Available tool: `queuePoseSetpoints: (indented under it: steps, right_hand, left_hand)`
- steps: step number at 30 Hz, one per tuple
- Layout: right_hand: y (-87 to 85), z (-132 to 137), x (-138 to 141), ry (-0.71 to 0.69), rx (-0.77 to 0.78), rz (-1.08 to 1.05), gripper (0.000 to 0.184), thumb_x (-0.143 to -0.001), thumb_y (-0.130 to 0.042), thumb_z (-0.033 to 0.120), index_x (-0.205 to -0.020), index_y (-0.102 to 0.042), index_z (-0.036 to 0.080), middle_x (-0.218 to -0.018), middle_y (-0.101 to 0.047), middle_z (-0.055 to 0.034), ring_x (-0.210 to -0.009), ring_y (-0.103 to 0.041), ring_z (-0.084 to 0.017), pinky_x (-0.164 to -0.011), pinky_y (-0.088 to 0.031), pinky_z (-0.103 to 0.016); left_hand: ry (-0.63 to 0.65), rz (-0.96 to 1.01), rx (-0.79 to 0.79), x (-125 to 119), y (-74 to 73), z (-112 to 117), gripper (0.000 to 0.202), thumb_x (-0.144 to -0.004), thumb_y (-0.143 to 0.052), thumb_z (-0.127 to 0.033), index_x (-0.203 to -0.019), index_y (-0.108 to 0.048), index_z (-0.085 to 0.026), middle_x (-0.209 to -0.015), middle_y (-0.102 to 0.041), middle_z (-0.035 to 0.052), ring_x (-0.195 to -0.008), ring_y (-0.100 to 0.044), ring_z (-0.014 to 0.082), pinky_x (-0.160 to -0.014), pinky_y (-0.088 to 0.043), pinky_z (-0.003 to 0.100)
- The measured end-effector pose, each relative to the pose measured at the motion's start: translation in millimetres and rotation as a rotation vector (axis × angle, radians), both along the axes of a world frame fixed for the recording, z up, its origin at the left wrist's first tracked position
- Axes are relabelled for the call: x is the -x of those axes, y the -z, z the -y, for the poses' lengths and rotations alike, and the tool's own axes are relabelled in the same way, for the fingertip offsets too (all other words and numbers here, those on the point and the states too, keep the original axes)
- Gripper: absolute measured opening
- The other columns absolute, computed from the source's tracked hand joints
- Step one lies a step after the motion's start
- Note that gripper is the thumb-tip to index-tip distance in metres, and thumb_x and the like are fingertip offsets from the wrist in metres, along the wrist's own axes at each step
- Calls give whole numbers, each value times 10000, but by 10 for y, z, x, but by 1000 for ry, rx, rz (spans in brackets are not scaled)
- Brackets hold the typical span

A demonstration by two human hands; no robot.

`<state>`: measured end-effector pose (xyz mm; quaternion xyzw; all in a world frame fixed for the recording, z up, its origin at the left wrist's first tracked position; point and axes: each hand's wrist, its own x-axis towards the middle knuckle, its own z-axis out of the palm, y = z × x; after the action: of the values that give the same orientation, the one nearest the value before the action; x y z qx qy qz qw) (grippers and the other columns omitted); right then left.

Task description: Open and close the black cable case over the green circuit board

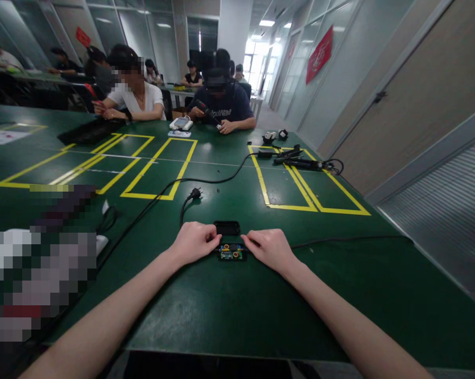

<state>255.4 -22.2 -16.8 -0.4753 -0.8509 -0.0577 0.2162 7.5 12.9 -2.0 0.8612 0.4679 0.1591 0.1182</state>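
Between my hands an opened power adapter [232, 255] lies on the table, its circuit board with copper-wound coils facing up in a black half-shell. The other half of the casing, a black cover [226, 228], rests just beyond it. My left hand [194, 243] is closed at the adapter's left end, thumb and fingers pinched around the power cord there. A black plug [196, 193] on a short cord lies beyond that hand. On the adapter's right end my right hand [269, 248] is closed in a pinch on the output cable [351, 239], which runs off rightward. The fingers partly hide both grips.
Yellow tape rectangles [172, 197] mark the green table [174, 316]. A soldering iron or similar black tools with cables [300, 160] lie at the far right. A long black cord [209, 181] crosses the table. Blurred items sit at left; two people [229, 105] sit opposite.
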Motion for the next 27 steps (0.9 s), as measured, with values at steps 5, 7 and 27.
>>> queuePoseSetpoints:
  steps: [5, 7, 27]
  right_hand:
    - [-13, -14, 7, -12, 105, 43, 406, -1042, -492, 295, -689, -661, 188, -601, -685, -26, -526, -600, -133, -572, -283, -260]
    - [-30, -16, 14, 1, 139, 56, 393, -1041, -492, 291, -704, -665, 190, -618, -695, -31, -545, -617, -142, -576, -293, -261]
    - [-242, -30, 161, 131, 370, 188, 281, -1041, -545, 317, -848, -717, 206, -728, -756, -53, -665, -700, -188, -595, -299, -267]
  left_hand:
    - [-21, -13, 8, -40, -8, 47, 283, -947, -566, -295, -701, -671, -199, -579, -640, -12, -551, -583, 154, -570, -272, 256]
    - [-15, -18, 16, -45, -19, 60, 293, -968, -550, -315, -729, -676, -203, -577, -634, -12, -550, -581, 159, -572, -272, 258]
    - [-85, -32, 43, -11, -57, -39, 405, -944, -534, -368, -581, -471, -201, -558, -569, 2, -562, -540, 170, -581, -235, 277]
